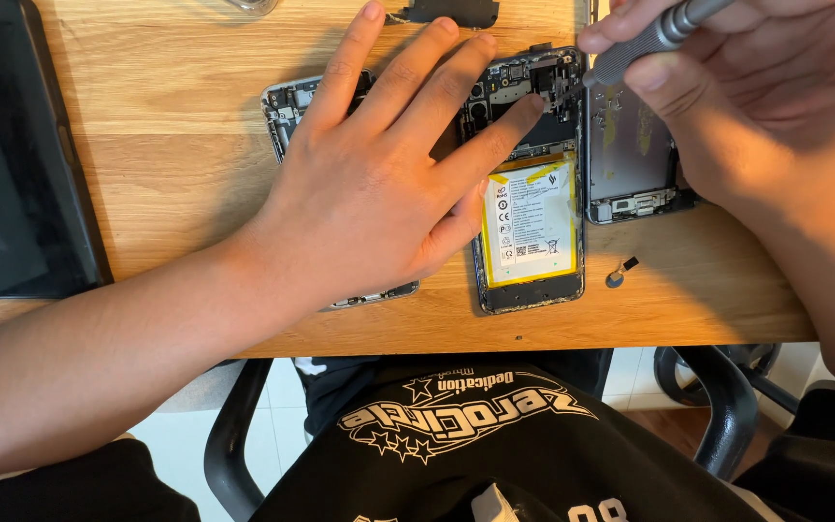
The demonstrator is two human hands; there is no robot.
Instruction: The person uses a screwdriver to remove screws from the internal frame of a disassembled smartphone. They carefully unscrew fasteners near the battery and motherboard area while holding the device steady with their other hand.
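Screwdriver [645, 43], pinched in the right hand [756, 106], slants down-left; its tip meets the top end of the opened phone [531, 184]. Phone lies lengthwise away from the person on the surface [166, 164]. Left hand [379, 184], spread flat, pins it.

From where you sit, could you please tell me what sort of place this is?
Probably a phone-repair desk: an opened smartphone with its white, yellow-edged battery exposed, a grey metal precision screwdriver in the right hand, and a detached grey phone back cover on the light wooden tabletop.
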